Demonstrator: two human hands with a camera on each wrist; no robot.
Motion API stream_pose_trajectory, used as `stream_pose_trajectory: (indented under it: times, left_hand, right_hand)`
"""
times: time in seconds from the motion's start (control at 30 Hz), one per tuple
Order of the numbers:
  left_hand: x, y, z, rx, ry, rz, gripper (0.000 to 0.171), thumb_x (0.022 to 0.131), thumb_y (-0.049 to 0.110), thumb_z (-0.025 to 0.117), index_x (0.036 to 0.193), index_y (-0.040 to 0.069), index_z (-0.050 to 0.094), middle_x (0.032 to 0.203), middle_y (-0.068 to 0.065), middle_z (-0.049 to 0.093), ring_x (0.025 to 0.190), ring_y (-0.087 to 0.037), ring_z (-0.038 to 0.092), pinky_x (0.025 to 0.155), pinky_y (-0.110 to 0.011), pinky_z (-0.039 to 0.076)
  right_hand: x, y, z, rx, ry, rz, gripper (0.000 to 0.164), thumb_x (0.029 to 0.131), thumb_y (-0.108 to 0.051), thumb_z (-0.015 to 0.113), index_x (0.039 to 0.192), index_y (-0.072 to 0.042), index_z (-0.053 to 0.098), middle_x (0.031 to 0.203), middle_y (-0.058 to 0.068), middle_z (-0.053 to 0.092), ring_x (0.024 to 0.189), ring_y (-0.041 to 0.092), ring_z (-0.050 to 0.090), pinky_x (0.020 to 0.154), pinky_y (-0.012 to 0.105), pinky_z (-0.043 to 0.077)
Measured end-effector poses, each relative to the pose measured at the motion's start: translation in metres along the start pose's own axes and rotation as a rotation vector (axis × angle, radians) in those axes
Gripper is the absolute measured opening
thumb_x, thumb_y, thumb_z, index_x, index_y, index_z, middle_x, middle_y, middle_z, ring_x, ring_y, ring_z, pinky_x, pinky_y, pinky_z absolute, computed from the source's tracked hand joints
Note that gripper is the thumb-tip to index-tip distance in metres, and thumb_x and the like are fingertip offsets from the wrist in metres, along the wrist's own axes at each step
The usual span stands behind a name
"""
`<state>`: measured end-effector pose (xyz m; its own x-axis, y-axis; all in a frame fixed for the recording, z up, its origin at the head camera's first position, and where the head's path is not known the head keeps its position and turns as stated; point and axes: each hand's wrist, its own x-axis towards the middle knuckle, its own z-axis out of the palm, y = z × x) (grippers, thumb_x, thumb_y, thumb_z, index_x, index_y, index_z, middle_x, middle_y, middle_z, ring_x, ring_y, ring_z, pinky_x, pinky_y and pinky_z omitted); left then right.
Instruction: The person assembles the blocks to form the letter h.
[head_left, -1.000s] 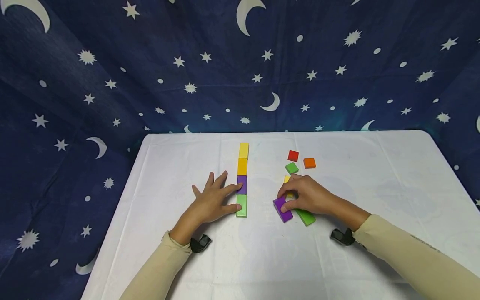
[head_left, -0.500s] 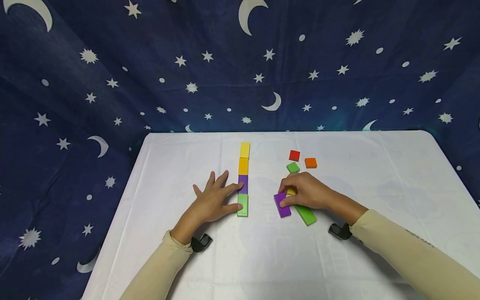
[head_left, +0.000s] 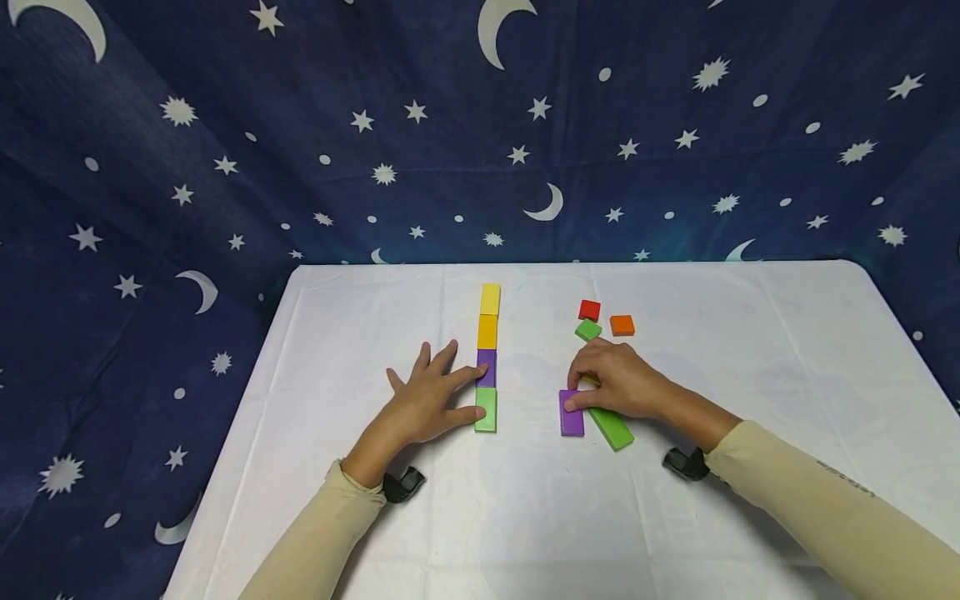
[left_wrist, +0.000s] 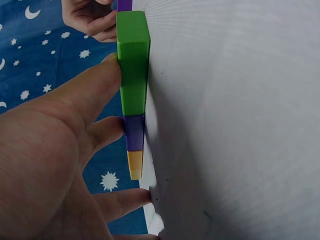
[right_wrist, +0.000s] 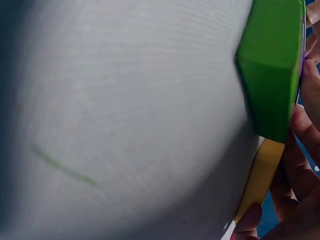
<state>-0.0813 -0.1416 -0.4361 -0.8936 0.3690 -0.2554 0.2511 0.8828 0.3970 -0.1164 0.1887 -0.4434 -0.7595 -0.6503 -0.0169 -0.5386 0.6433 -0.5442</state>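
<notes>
My left hand [head_left: 426,404] lies spread beside a straight column of blocks. Its index fingertip touches the column's purple block [head_left: 487,380], and the thumb touches the light green block [head_left: 487,423] at the near end. Beyond them in line come an orange-yellow block [head_left: 487,332] and a yellow block [head_left: 490,299]. To the right, my right hand [head_left: 621,379] pinches another purple block [head_left: 572,424] between thumb and fingers; this block stands roughly parallel to the column. Partly under that hand lie a long green block [head_left: 613,430] and a yellow block [right_wrist: 261,177], mostly hidden in the head view.
Behind the right hand lie a small red block [head_left: 589,310], a small green block [head_left: 588,330] and an orange block [head_left: 622,325]. A white cloth covers the table [head_left: 465,517]. A dark blue curtain [head_left: 420,192] with moons and stars hangs behind its far edge.
The purple block in my right hand has turned from slanted to straight and shifted slightly right. The small green block has edged toward the red one. My left hand keeps its place.
</notes>
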Motion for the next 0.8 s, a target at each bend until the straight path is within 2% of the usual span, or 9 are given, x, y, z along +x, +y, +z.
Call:
stream_pose_trajectory:
  times: [0.23,0.43,0.8]
  left_hand:
    - [0.0008,0.0003,0.0004,-0.002,0.003,-0.002,0.067,0.088,0.060,0.072,0.149,0.040,0.052,0.170,-0.012,0.022,0.155,-0.053,0.007,0.098,-0.093,0.005]
    - [0.0006,-0.0002,0.0009,0.005,0.006,-0.004,0.067,0.088,0.060,0.072,0.149,0.039,0.052,0.170,-0.012,0.022,0.155,-0.053,0.008,0.098,-0.093,0.006]
    - [0.0008,-0.0006,0.0009,-0.009,0.001,-0.002,0.066,0.089,0.059,0.071,0.149,0.040,0.052,0.171,-0.012,0.021,0.155,-0.053,0.007,0.098,-0.093,0.005]
  right_hand:
    - [-0.0043,0.0027,-0.0003,-0.006,-0.062,0.041,0.029,0.078,-0.051,0.085,0.098,-0.031,0.076,0.110,-0.010,0.068,0.117,0.017,0.056,0.092,0.051,0.043]
    - [-0.0045,0.0033,-0.0002,0.010,-0.044,0.041,0.032,0.077,-0.051,0.085,0.098,-0.029,0.077,0.109,-0.010,0.067,0.117,0.018,0.055,0.089,0.047,0.039]
    - [-0.0029,0.0038,-0.0012,0.027,-0.058,0.061,0.030,0.077,-0.047,0.087,0.098,-0.029,0.076,0.113,-0.009,0.067,0.122,0.021,0.054,0.093,0.050,0.039]
